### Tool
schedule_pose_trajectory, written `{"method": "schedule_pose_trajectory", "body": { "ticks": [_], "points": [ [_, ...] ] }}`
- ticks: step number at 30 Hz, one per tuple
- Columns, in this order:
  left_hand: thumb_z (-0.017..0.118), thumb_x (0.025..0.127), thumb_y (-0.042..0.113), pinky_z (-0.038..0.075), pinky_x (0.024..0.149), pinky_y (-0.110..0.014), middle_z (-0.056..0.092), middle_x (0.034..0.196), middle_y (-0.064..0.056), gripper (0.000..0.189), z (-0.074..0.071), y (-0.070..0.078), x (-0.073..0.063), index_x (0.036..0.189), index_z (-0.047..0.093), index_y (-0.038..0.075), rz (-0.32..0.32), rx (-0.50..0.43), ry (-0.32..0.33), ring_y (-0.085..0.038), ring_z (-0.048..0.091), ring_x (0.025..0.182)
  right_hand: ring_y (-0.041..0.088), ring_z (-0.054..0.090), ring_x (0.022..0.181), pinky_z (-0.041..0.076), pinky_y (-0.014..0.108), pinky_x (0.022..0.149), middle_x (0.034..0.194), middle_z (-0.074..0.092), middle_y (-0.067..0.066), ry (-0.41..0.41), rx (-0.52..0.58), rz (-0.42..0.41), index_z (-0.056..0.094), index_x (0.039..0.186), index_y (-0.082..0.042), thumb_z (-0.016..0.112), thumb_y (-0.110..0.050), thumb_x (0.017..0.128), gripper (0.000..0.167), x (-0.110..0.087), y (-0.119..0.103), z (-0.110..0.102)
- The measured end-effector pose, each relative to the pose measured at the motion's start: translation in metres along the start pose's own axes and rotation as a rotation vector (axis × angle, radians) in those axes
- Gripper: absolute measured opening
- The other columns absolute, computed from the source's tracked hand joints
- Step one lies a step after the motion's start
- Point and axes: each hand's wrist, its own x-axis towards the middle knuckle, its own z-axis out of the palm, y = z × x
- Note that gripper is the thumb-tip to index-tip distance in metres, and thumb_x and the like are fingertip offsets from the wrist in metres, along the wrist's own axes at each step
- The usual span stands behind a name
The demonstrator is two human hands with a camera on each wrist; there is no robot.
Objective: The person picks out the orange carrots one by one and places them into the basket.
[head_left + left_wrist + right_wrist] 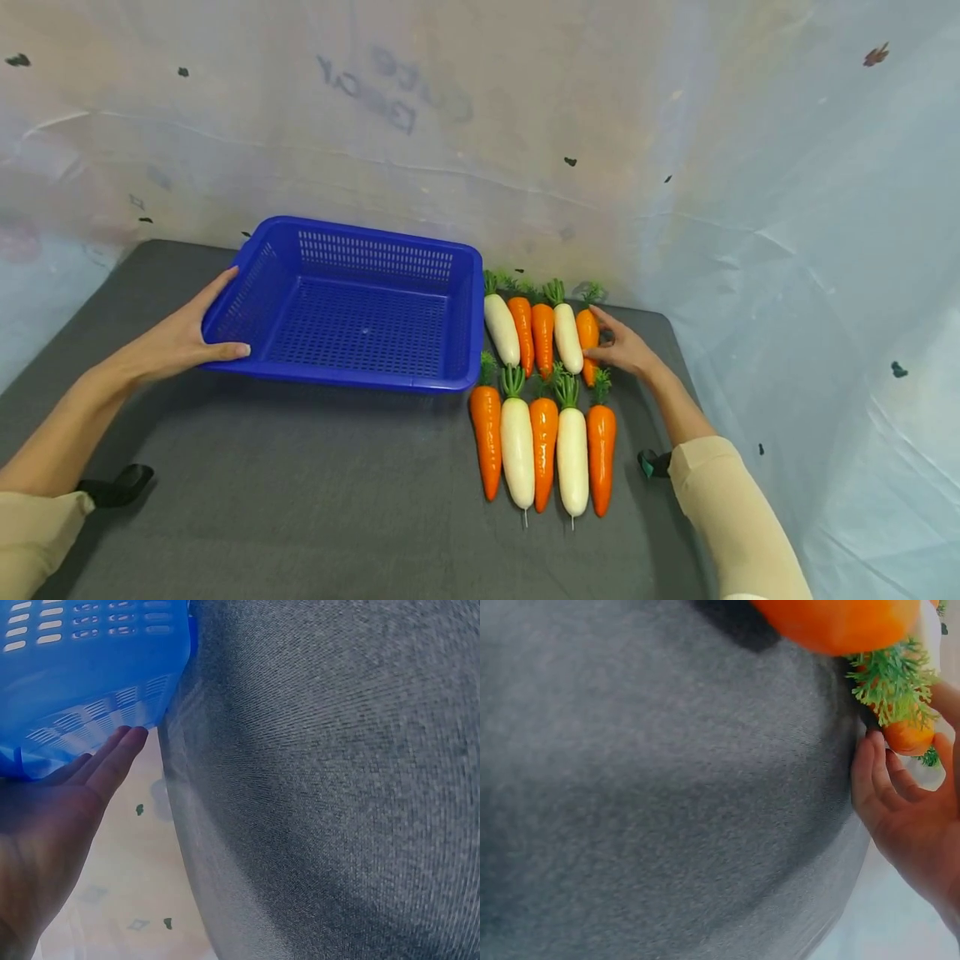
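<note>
A blue plastic basket (360,375) with slotted walls is at the back left of the dark table, its inside bare. My left hand (176,337) grips its left end, thumb over the front rim. In the left wrist view the fingers (112,761) lie stretched along the outside of the basket (90,682). My right hand (626,343) holds the rightmost orange carrot (588,332) of the back row between thumb and fingers. In the right wrist view its fingertips are at the side of that carrot (909,738), partly behind green leaves.
Beside the basket, the back row also has white radishes (567,337) and carrots (542,333). A front row alternates carrots (602,458) and white radishes (517,450). Pale sheeting (525,100) hangs behind and to the right of the grey-black table (315,500).
</note>
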Motion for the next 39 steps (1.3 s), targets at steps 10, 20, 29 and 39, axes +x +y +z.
{"method": "schedule_pose_trajectory", "body": {
  "ticks": [10,20,29,39],
  "points": [
    [0.075,0.088,0.023,0.026,0.093,-0.082,-0.003,0.159,-0.036,0.117,0.0,-0.003,-0.001,0.156,-0.019,0.031,-0.015,0.011,-0.004,-0.067,0.023,0.13,0.03,0.066,0.079,0.06,0.043,0.068,0.147,0.027,0.03,-0.095,-0.036,0.067,0.01,0.161,-0.022,0.07,-0.012,0.092,0.093,0.014,-0.009,-0.009],
    [0.074,0.089,0.027,0.026,0.095,-0.081,0.0,0.159,-0.036,0.113,0.004,-0.001,0.002,0.157,-0.017,0.032,-0.039,0.017,-0.011,-0.066,0.025,0.13,0.034,0.066,0.088,0.059,0.047,0.074,0.152,0.018,0.033,-0.066,0.13,0.101,0.007,0.161,-0.025,0.07,-0.012,0.093,0.094,0.007,0.002,-0.011],
    [0.074,0.089,0.025,0.025,0.096,-0.081,-0.002,0.159,-0.035,0.113,0.003,0.0,0.004,0.157,-0.015,0.033,-0.038,-0.01,-0.014,-0.066,0.023,0.132,0.037,0.065,0.103,0.059,0.046,0.079,0.155,0.016,0.029,0.045,0.279,0.079,0.007,0.16,-0.03,0.07,-0.013,0.093,0.094,-0.002,0.01,-0.009],
    [0.075,0.089,0.027,0.025,0.095,-0.081,-0.004,0.16,-0.033,0.113,0.002,0.002,0.002,0.158,-0.015,0.032,-0.052,0.02,0.001,-0.067,0.022,0.132,0.038,0.06,0.105,0.057,0.047,0.082,0.148,0.027,0.031,0.121,0.356,0.022,0.004,0.161,-0.02,0.068,0.0,0.091,0.096,-0.013,-0.033,-0.016]
  ]
}}
